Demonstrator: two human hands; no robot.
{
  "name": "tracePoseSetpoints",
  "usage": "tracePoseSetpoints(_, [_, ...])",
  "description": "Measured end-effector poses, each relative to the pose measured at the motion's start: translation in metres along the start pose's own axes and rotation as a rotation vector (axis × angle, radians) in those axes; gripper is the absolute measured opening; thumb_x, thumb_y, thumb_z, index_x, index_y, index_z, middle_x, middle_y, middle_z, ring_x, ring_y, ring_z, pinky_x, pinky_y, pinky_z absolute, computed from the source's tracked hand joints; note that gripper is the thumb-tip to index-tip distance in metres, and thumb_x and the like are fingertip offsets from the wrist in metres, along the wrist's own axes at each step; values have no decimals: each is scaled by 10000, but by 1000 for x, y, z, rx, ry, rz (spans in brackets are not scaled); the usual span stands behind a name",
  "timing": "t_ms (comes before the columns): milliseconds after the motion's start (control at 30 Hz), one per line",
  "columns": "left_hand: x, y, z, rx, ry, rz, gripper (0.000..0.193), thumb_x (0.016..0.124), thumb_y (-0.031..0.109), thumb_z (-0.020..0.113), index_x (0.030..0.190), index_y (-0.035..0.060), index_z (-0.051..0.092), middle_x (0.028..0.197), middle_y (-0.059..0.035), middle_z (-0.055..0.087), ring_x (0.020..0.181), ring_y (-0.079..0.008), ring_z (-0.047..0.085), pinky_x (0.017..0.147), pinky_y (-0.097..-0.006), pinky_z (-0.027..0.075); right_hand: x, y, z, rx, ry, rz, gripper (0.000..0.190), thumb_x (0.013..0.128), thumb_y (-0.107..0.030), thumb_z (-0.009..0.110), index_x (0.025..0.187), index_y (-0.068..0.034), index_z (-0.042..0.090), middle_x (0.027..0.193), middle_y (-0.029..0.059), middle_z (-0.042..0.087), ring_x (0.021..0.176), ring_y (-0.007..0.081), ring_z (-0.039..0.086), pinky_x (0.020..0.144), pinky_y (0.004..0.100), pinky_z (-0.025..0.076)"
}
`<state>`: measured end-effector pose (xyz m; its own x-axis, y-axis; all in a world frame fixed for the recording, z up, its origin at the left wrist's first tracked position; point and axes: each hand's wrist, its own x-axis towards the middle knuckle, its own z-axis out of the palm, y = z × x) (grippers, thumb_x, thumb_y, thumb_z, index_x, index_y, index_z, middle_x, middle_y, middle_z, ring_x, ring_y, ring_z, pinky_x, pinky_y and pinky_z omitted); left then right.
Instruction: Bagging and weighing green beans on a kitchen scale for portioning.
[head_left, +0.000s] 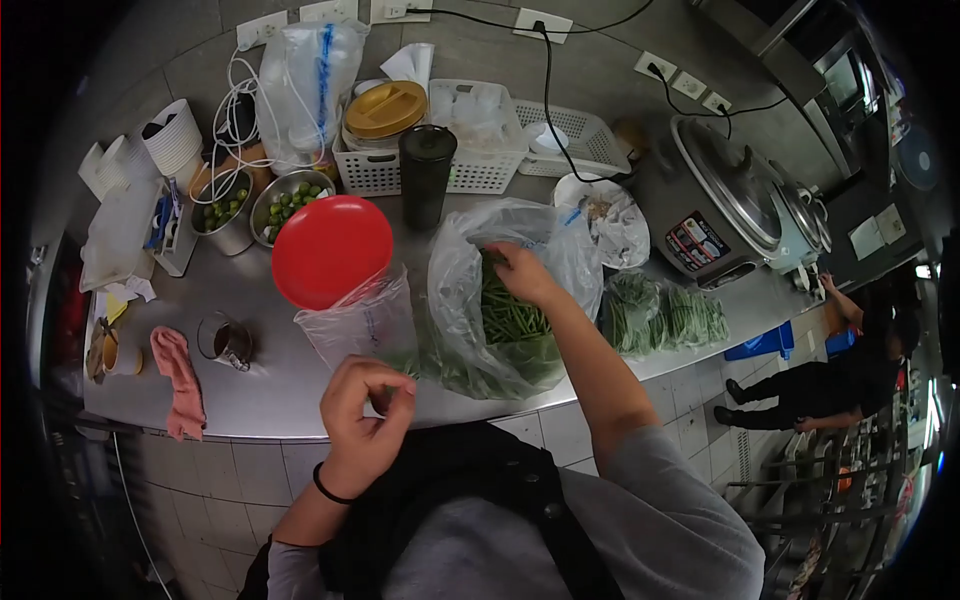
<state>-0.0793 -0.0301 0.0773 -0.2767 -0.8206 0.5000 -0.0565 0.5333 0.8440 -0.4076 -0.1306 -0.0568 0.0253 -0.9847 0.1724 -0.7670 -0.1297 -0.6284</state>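
A large clear plastic bag (457, 322) of cut green beans (514, 315) lies open before me on the steel counter. My right hand (521, 274) reaches into its mouth, over the far end of the beans; whether the fingers grip any is hidden. Left of that bag, a smaller clear plastic bag (367, 326) lies against the near edge of a red plastic plate (334, 251). My left hand (367, 412) is curled just in front of the small bag, near the counter's front edge. What its fingertips hold, if anything, is unclear.
Packed bags of green beans (664, 315) sit right of the large bag, before a rice cooker (720, 202). Behind stand a dark tumbler (426, 176) and white baskets (480, 169). Leftward are bowls of small limes (289, 202), a glass (225, 341) and a pink cloth (178, 382). A person (832, 382) stands at right.
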Motion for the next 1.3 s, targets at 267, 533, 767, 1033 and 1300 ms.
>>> tracePoseSetpoints(267, [-13,14,52,11,-69,-125,122,681,-52,612,733,51,570,709,-41,538,502,-94,448,484,-211,359,54,37,-3,-360,-511,-57,625,673,-319,673,1207,-61,474,1209,199,494,1117,346,476,950,374,391])
tracePoseSetpoints(533, [-1,-12,120,-74,-279,-136,157,734,17,607,879,53,560,799,-79,545,631,-175,550,543,-265,432,34,8,11,-597,-379,-142,439,692,-348,621,1028,-68,595,1108,207,557,1029,311,550,888,395,434])
tracePoseSetpoints(767, [57,-159,202,325,-114,-281,429,718,7,561,1126,19,431,1102,-211,470,1067,-390,432,913,-435,363,17,14,-23,-595,-441,55,310,671,-283,610,861,-39,626,888,189,626,840,349,607,734,407,490])
tracePoseSetpoints(1033, [76,-173,181,569,-173,-477,501,738,-3,547,1206,25,367,1134,-246,452,1049,-433,435,876,-471,384,-12,59,-56,-417,-99,-49,269,726,-173,579,932,0,579,944,188,609,878,366,577,779,420,468])
tracePoseSetpoints(1300, [83,-168,176,531,-74,-502,504,716,-27,511,1198,10,365,1110,-271,466,997,-458,460,856,-480,390,-25,-24,-31,-538,-450,83,630,589,-260,717,1098,-6,445,969,223,569,1019,356,517,889,434,393])
